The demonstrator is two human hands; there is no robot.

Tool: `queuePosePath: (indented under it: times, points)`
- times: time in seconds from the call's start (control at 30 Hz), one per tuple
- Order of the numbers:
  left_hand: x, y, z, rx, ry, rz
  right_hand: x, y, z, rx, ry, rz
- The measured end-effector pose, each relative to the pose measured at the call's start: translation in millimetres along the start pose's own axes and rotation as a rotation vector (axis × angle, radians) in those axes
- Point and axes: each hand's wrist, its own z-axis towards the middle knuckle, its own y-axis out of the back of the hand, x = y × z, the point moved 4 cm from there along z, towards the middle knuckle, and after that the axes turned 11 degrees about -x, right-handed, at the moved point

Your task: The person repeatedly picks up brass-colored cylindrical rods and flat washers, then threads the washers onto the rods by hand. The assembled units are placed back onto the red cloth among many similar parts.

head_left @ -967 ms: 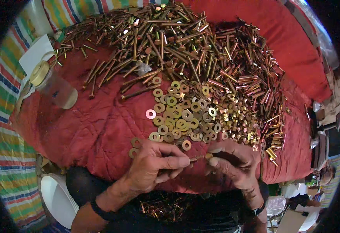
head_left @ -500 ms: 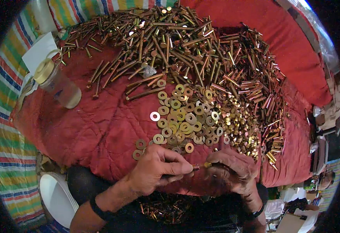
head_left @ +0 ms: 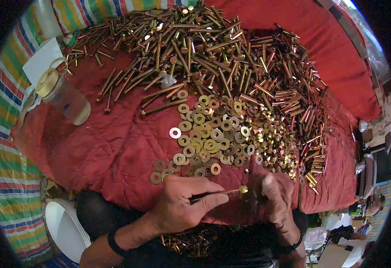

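Between the thumb and fingers of my left hand (head_left: 186, 201) lies a long coppery bolt (head_left: 232, 192), roughly level and pointing right. A small golden nut (head_left: 243, 190) sits on its right end. Just right of that nut is my right hand (head_left: 273, 194), apart from it; its fingers are smeared by motion, so I cannot make out their pose. Beyond both hands spreads a pile of flat washers (head_left: 211, 134). Loose golden nuts (head_left: 273, 143) are heaped to the right of the washers.
A large heap of bolts (head_left: 191, 49) curves along the far side and down the right of the red padded cloth (head_left: 115, 152). At left stands a clear jar with a yellowish lid (head_left: 68, 100). More bolts (head_left: 188, 241) lie low, below my hands.
My right hand has drawn back to the right from the bolt's end, its fingers now raised. More of the bolt shows beyond my left fingers, with the nut plainly visible at its tip.
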Motion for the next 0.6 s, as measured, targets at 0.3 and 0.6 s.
queuePosePath:
  times: [0.3,0.6]
  points:
    - [6,7,3,0.061,0.271,-0.127,2,11,2,0.156,0.373,-0.278]
    - [8,-1,0,0.115,0.371,-0.178,-4,9,-7,0.04,0.004,-0.202]
